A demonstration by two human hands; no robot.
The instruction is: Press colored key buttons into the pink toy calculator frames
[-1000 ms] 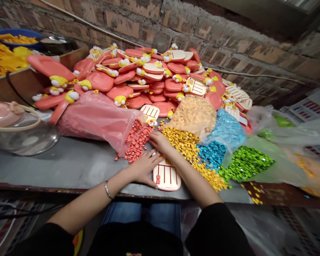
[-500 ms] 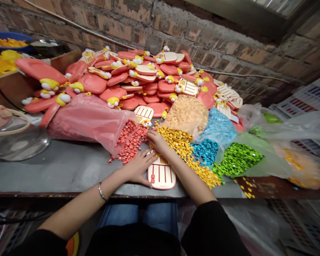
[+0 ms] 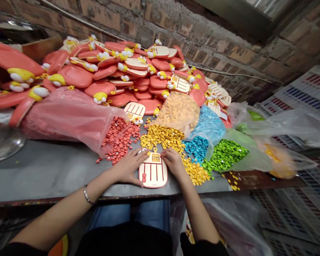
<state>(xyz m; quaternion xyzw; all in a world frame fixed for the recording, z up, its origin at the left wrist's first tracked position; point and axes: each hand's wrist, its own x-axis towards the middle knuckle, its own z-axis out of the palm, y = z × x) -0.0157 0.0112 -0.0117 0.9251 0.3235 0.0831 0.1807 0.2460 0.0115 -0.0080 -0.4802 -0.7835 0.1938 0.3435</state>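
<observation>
A cream toy board (image 3: 154, 174) with a red rim, long red slots and a small yellow panel lies flat on the table before me. Two red pieces (image 3: 144, 177) sit at the bottom of its leftmost slot. My left hand (image 3: 126, 166) holds the board's left side, thumb at the lower edge and fingers over the bulging eyes at the top. At the upper right corner, my right hand (image 3: 174, 163) touches the board with its fingers bent together; whatever is between them is hidden. Loose red pieces (image 3: 120, 138) and yellow pieces (image 3: 165, 137) lie just beyond.
Many red boards with yellow-and-white heads (image 3: 149, 81) are heaped against the brick wall. Open bags spill blue pieces (image 3: 196, 148) and green pieces (image 3: 226, 155) on the right. A pink bag (image 3: 66, 121) and a clear bowl (image 3: 5, 145) stand left.
My right hand has come back from the edge of the red and yellow piles to the board's upper right corner. My left hand stays on the board. The view has shifted slightly right.
</observation>
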